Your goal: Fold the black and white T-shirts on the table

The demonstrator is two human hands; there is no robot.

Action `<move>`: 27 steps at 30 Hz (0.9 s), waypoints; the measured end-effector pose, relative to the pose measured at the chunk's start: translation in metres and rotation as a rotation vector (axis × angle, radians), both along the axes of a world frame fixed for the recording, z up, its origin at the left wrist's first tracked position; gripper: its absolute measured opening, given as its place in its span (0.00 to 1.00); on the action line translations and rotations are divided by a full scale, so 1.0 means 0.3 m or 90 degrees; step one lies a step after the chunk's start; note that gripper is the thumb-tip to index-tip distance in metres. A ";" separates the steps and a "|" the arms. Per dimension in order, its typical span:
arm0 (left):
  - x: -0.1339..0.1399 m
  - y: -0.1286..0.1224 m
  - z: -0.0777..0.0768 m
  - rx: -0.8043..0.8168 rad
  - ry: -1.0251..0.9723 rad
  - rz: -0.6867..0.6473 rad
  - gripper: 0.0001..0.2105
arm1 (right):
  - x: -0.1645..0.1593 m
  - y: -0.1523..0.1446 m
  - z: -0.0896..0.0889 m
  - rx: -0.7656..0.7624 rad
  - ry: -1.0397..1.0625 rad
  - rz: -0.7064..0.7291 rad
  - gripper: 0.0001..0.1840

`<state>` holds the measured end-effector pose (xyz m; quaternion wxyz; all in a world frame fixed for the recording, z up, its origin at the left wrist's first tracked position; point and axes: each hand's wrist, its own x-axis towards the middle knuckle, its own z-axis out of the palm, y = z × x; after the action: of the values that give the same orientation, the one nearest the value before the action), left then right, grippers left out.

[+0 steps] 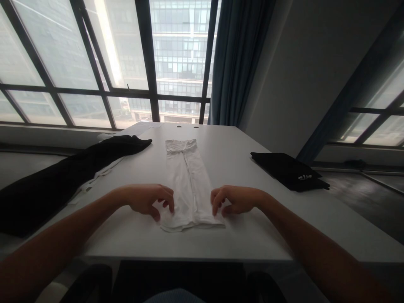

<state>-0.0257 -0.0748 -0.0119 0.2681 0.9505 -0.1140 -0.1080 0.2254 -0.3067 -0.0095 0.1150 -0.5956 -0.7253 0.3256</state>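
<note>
Both hands [150, 199] [236, 198] at cloth [196, 185] edges, tabletop [233, 162] around

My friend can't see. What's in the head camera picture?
A person's left hand and right hand are at either side of a folded white cloth on a white table. Long black cloth lies left, folded black cloth right, and big windows stand beyond.

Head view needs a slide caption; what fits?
Left hand and right hand at opposite edges of white cloth on a table, black fabric on either side.
</note>
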 end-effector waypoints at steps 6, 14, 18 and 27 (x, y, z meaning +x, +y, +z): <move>0.037 -0.022 -0.042 0.080 -0.119 -0.022 0.03 | 0.002 0.030 -0.038 0.097 -0.113 -0.040 0.17; 0.006 -0.024 0.037 -0.157 -0.119 -0.025 0.18 | -0.018 0.015 -0.009 0.147 0.044 0.035 0.08; -0.034 -0.020 0.098 -0.305 -0.070 0.003 0.22 | -0.040 0.009 0.031 0.107 0.214 0.069 0.14; 0.067 0.181 -0.037 -0.544 -0.193 0.538 0.30 | 0.020 0.274 -0.045 0.194 0.275 -0.435 0.27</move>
<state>-0.0057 -0.0204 -0.0229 0.6256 0.7266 0.2025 0.1992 0.2314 -0.2244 -0.0230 0.4521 -0.6958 -0.4857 0.2751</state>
